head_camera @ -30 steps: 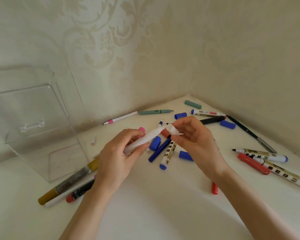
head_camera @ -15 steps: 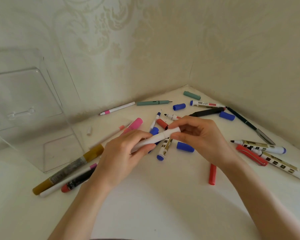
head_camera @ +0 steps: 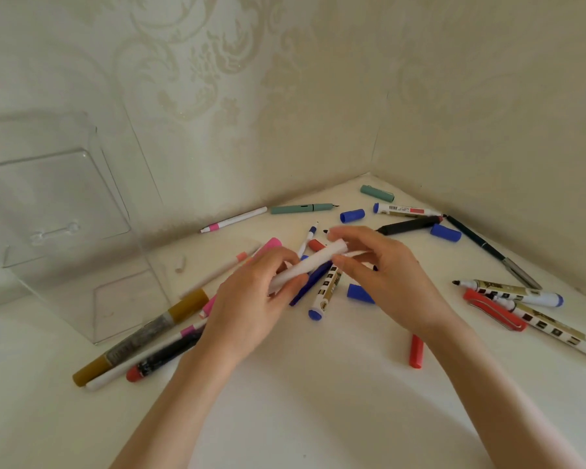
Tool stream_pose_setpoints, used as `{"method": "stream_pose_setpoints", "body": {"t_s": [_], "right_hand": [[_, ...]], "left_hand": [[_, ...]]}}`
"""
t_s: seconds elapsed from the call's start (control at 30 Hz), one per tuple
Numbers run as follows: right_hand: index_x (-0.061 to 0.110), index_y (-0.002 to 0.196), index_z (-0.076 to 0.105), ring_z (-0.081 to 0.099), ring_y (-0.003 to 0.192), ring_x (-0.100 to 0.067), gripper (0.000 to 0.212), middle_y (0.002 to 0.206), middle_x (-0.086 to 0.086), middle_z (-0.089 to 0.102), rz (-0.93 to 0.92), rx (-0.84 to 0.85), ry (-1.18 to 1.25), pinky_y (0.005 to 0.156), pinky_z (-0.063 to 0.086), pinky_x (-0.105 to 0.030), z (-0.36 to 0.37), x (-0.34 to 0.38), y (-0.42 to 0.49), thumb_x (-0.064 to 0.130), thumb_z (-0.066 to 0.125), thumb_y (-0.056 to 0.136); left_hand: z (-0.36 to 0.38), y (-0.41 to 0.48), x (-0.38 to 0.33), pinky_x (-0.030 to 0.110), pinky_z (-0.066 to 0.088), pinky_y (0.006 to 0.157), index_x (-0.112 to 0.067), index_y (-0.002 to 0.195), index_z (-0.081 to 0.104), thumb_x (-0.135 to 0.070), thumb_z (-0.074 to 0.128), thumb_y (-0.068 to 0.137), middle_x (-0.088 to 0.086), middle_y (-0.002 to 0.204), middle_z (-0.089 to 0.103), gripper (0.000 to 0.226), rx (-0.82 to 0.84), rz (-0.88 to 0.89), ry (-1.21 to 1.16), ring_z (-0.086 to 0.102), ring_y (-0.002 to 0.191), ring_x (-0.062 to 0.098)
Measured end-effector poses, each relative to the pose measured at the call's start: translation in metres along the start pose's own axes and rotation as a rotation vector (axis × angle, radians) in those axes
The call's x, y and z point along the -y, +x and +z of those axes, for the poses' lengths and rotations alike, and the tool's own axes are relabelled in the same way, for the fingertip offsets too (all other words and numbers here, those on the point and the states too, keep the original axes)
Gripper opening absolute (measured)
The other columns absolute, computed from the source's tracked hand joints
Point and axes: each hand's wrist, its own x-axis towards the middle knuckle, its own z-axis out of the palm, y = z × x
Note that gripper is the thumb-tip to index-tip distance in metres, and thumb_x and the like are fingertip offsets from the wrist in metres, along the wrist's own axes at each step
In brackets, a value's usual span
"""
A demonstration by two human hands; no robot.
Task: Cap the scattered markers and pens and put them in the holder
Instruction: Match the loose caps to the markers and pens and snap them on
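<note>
left hand (head_camera: 251, 299) grips the barrel of a white pen (head_camera: 315, 262), fingers curled round its lower half. right hand (head_camera: 386, 275) pinches the pen's upper, capped end between thumb and forefinger. the pen is held slanted above the table (head_camera: 318, 401), clear of the items below it. directly under the hands lie a dark blue pen (head_camera: 310, 282) and a patterned marker with a blue end (head_camera: 325, 292), side by side, with a loose blue cap (head_camera: 359, 294) just beside the right hand. a red cap (head_camera: 316, 245) and a thin blue-tipped pen (head_camera: 308, 236) show behind the held pen. a pink cap (head_camera: 268, 247) sits above the left knuckles. left of the left wrist, a gold marker (head_camera: 142, 336) and a black marker with a red end (head_camera: 163, 357) lie parallel, the gold one touching the corner of the clear holder (head_camera: 48, 198), which stands at the left against the wall. a small white cap (head_camera: 180, 264) lies near the holder. toward the back wall: a white pen with a pink band (head_camera: 234, 220), a teal pen (head_camera: 301, 208), a teal cap (head_camera: 377, 193), a black marker (head_camera: 410, 225). on the right, an uncapped black-tipped marker (head_camera: 508, 291) lies beside a red clip cap (head_camera: 494, 309). a red stick cap (head_camera: 416, 351) rests by the right wrist.
</note>
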Motion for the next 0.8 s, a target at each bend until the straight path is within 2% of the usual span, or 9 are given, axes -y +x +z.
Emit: {"method": "stream_pose_setpoints", "body": {"t_s": [0.07,0.1,0.17,0.27,0.4,0.5,0.57,0.67,0.8], "right_hand": [[0.034,0.134,0.042,0.047,0.111,0.003,0.044,0.122,0.022,0.048,0.058,-0.106,-0.064,0.092,0.040,-0.019,-0.005,-0.007,0.004,0.030,0.053,0.092],[0.031,0.135,0.041,0.046,0.115,-0.001,0.044,0.127,0.018,0.047,0.086,-0.181,-0.122,0.094,0.039,-0.021,-0.008,-0.012,0.005,0.029,0.052,0.092],[0.024,0.129,0.049,0.047,0.119,-0.009,0.036,0.132,0.007,0.051,0.140,-0.294,-0.257,0.097,0.039,-0.026,-0.016,-0.024,0.007,0.022,0.052,0.093],[0.019,0.121,0.057,0.050,0.114,-0.011,0.028,0.125,0.001,0.057,0.163,-0.279,-0.315,0.093,0.039,-0.024,-0.016,-0.033,0.013,0.017,0.051,0.093],[0.018,0.119,0.059,0.048,0.116,-0.018,0.027,0.121,-0.002,0.059,0.121,-0.183,-0.495,0.092,0.039,-0.026,-0.003,-0.032,0.032,0.020,0.051,0.093],[0.017,0.122,0.056,0.041,0.122,-0.025,0.032,0.125,-0.006,0.056,0.200,-0.195,-0.698,0.097,0.038,-0.035,-0.010,-0.037,0.050,0.024,0.054,0.091],[0.018,0.124,0.055,0.038,0.124,-0.027,0.036,0.127,-0.007,0.055,0.247,-0.131,-0.762,0.099,0.037,-0.036,-0.016,-0.042,0.058,0.029,0.055,0.090],[0.018,0.124,0.056,0.043,0.122,-0.025,0.039,0.125,-0.005,0.056,0.239,-0.093,-0.667,0.101,0.041,-0.039,-0.016,-0.049,0.060,0.033,0.057,0.088],[0.017,0.118,0.060,0.051,0.114,-0.024,0.031,0.121,-0.005,0.060,0.193,-0.233,-0.517,0.097,0.045,-0.042,-0.025,-0.056,0.045,0.024,0.057,0.088]], "left_hand": [[-0.002,0.006,-0.001,0.024,0.045,0.056,-0.019,0.102,0.059,-0.026,0.059,0.088,-0.006,0.090,0.058,0.016,-0.123,-0.096,0.084,0.052,0.066,0.009],[-0.005,0.008,0.001,0.019,0.040,0.054,-0.018,0.107,0.058,-0.027,0.055,0.090,-0.004,0.096,0.056,0.020,-0.170,-0.160,0.137,0.049,0.066,0.009],[-0.013,0.008,0.010,0.023,0.037,0.061,-0.018,0.120,0.054,-0.024,0.047,0.094,0.002,0.112,0.052,0.028,-0.177,-0.294,0.255,0.052,0.077,0.016],[-0.024,0.005,0.022,0.034,0.039,0.071,-0.020,0.124,0.053,-0.018,0.046,0.093,0.006,0.121,0.051,0.032,-0.089,-0.402,0.383,0.055,0.101,0.028],[-0.022,0.003,0.027,0.032,0.037,0.072,-0.018,0.121,0.058,-0.017,0.052,0.090,0.007,0.115,0.054,0.031,-0.025,-0.441,0.449,0.053,0.102,0.027],[-0.020,0.004,0.027,0.040,0.042,0.084,-0.012,0.116,0.062,-0.013,0.060,0.085,0.011,0.116,0.055,0.030,-0.093,-0.367,0.438,0.053,0.103,0.032],[-0.018,0.009,0.024,0.037,0.042,0.084,-0.012,0.111,0.064,-0.013,0.061,0.085,0.010,0.116,0.056,0.027,-0.112,-0.296,0.372,0.053,0.105,0.031],[-0.011,0.024,0.015,0.022,0.035,0.081,-0.017,0.105,0.067,-0.017,0.057,0.089,0.002,0.112,0.057,0.019,-0.044,-0.227,0.171,0.052,0.105,0.019],[0.011,0.066,0.006,0.022,0.038,0.086,-0.023,0.110,0.065,-0.019,0.051,0.093,-0.006,0.113,0.055,0.022,0.180,-0.014,0.168,0.050,0.106,0.011]]}}
